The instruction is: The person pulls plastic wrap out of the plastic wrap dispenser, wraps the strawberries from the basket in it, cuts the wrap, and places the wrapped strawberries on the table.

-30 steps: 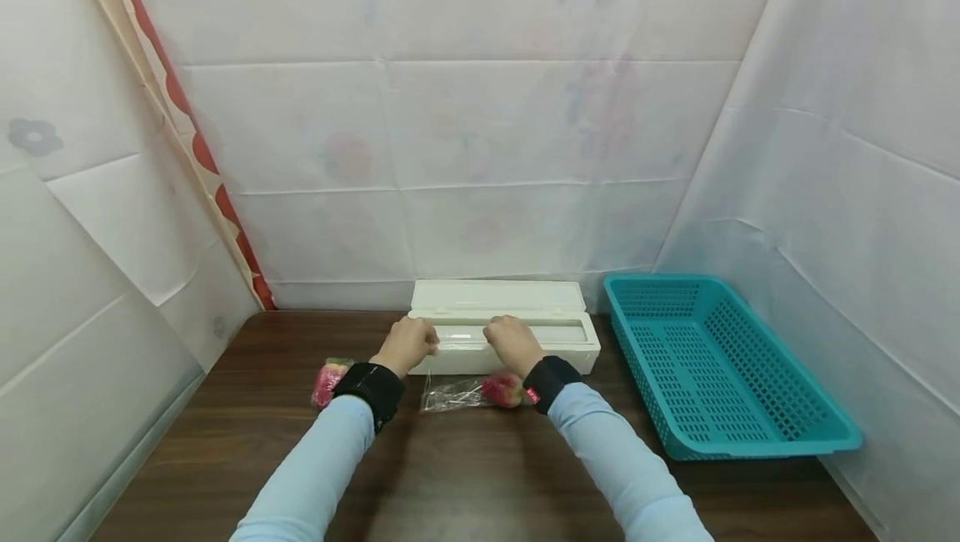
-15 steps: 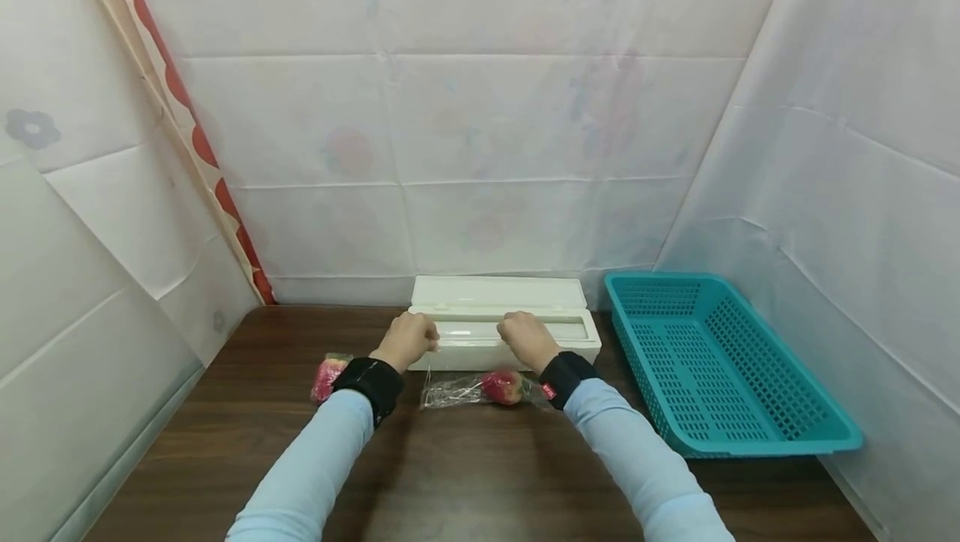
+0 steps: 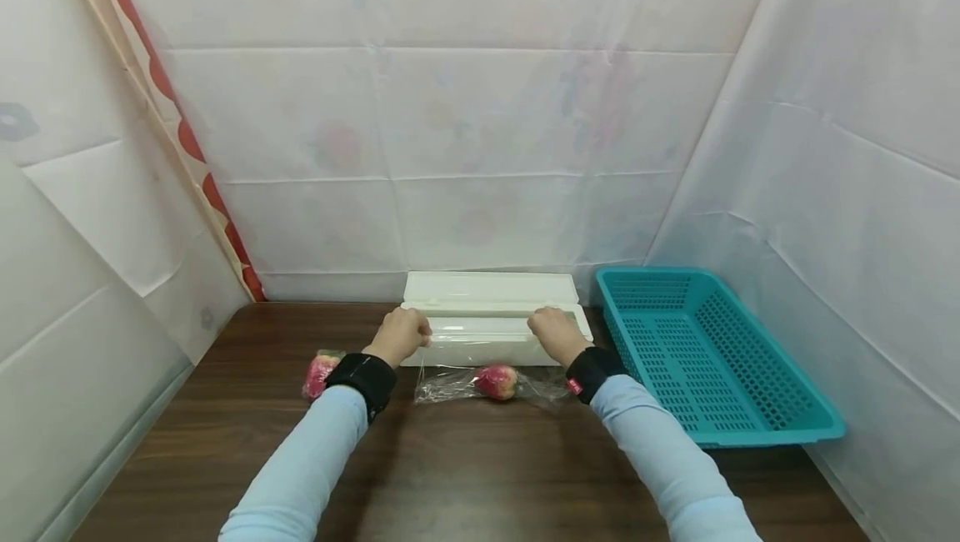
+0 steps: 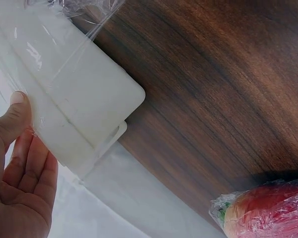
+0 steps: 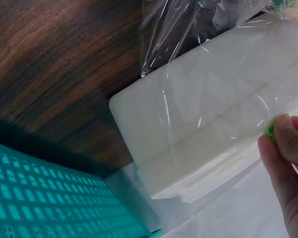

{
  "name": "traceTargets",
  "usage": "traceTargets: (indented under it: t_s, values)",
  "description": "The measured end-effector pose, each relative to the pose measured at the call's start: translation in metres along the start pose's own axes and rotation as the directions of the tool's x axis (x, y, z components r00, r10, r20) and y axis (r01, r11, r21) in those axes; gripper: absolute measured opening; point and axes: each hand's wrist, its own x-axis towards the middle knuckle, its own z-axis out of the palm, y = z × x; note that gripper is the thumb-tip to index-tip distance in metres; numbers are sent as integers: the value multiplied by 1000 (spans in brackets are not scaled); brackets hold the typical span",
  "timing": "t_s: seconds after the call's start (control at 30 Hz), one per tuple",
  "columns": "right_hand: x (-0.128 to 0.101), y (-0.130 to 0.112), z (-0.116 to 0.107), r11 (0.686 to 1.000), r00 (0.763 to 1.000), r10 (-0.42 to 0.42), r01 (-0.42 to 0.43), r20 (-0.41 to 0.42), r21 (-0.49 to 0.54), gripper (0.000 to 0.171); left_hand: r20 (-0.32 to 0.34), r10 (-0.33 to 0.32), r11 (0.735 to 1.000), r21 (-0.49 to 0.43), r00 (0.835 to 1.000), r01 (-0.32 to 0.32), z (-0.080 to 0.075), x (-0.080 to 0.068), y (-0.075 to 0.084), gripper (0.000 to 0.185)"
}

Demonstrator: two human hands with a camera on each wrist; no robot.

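Note:
A white cling film dispenser [image 3: 472, 353] stands at the back of the table, its lid raised. My left hand [image 3: 399, 336] pinches the clear cling film [image 4: 35, 54] near the left end of the box, thumb on top and fingers below. Toward the right end, my right hand [image 3: 558, 335] holds a small green slider [image 5: 269, 131] between thumb and fingertips, mostly hidden by them. Film drapes over the front of the box onto the table, where a red-and-yellow fruit [image 3: 496, 381] lies with it. Left of the box sits another red fruit [image 4: 268, 210], wrapped in film.
A teal plastic basket [image 3: 705, 358] stands close to the right of the dispenser. White sheeting [image 3: 487, 125] hangs behind and on both sides of the dark wooden table [image 3: 465, 475].
My right hand has slid to the right along the dispenser, uncovering more of the fruit in front. The left hand keeps its place at the left end.

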Motion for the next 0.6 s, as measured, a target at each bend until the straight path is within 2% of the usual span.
traceTargets:
  t_s: [0.23,0.47,0.6]
  values:
    - [1,1,-1,999,999,-41,41,-12,-13,38,2,-18,1000,-6,1000,18,0,-1,-1,7]
    - [-2,7,-5,999,997,-35,36,75,-12,28,8,-13,1000,-7,1000,13,2,1,-1,7]
    - [-2,11,-5,995,992,-97,100,83,-29,24,7,-20,1000,0,1000,20,2,1,0,7]
